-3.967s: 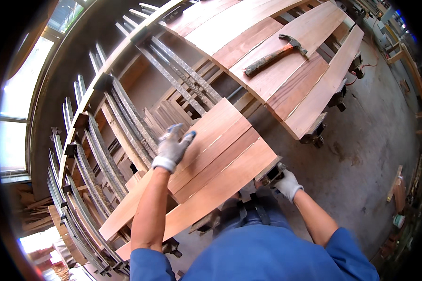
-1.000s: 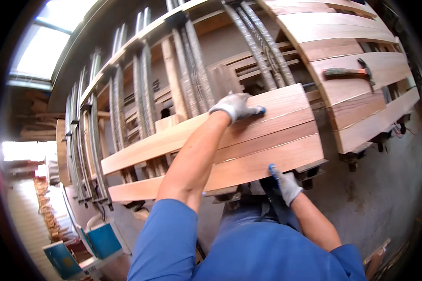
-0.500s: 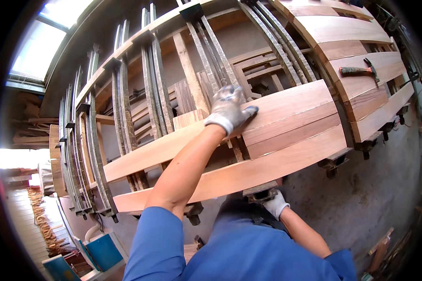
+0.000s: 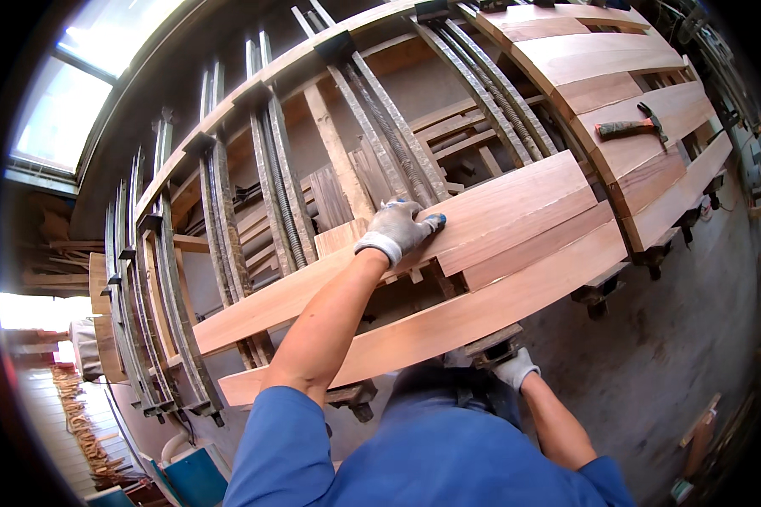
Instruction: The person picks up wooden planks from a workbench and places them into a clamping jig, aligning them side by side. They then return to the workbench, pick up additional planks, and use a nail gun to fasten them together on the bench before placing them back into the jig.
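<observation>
Pale reddish wood lies before us in four boards side by side, two short boards (image 4: 528, 221) between an upper long board (image 4: 287, 296) and a lower long board (image 4: 431, 325), with an open gap left of the short ones. Their left ends are stepped, and the lower long board reaches furthest right.

Our left hand (image 4: 396, 231), in a grey-white glove, rests on the upper long board, loosely open, thumb spread toward three o'clock. Near five o'clock from it, our gloved right hand (image 4: 516, 368) is at a metal clamp end (image 4: 492, 345) just below the lower long board; its fingers are hidden, so we cannot tell whether it grips.

Metal clamp bars (image 4: 281, 182) fan out from nine to one o'clock of our left hand. At two o'clock, a hammer (image 4: 632, 128) with a red and dark handle lies on a second panel (image 4: 617, 55) of boards. We see a bright window (image 4: 63, 110) toward ten o'clock and a blue box (image 4: 196, 476) toward seven.
</observation>
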Motion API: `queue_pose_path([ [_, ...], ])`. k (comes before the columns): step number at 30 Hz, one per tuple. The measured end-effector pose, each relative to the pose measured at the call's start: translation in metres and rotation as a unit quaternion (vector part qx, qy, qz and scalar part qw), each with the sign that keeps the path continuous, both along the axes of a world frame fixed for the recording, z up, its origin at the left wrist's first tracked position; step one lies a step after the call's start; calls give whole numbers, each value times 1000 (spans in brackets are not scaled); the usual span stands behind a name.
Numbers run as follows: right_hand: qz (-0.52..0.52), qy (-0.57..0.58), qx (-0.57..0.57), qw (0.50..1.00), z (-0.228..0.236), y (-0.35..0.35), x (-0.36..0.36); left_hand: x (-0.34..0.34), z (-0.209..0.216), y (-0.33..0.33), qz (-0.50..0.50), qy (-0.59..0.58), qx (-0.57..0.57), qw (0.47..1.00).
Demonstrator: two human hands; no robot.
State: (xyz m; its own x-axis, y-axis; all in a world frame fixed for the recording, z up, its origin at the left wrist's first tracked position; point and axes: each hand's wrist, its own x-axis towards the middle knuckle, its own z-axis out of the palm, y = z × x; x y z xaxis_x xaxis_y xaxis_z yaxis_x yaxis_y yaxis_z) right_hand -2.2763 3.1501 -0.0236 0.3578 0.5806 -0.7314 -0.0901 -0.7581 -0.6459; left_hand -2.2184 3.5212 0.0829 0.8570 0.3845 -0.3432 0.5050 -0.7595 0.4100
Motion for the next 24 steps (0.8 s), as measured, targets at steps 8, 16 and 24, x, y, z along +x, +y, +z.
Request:
queue_pose_path([
  [8, 153, -316, -109, 930, -38, -12, -29, 34, -24, 22, 267, -48, -45, 961],
  [16, -67, -202, 11, 977, -28, -7, -43, 50, -29, 24, 248, 40, -65, 966],
  [24, 41, -236, -60, 969, -27, 8, -47, 69, -40, 25, 219, 46, -12, 975],
])
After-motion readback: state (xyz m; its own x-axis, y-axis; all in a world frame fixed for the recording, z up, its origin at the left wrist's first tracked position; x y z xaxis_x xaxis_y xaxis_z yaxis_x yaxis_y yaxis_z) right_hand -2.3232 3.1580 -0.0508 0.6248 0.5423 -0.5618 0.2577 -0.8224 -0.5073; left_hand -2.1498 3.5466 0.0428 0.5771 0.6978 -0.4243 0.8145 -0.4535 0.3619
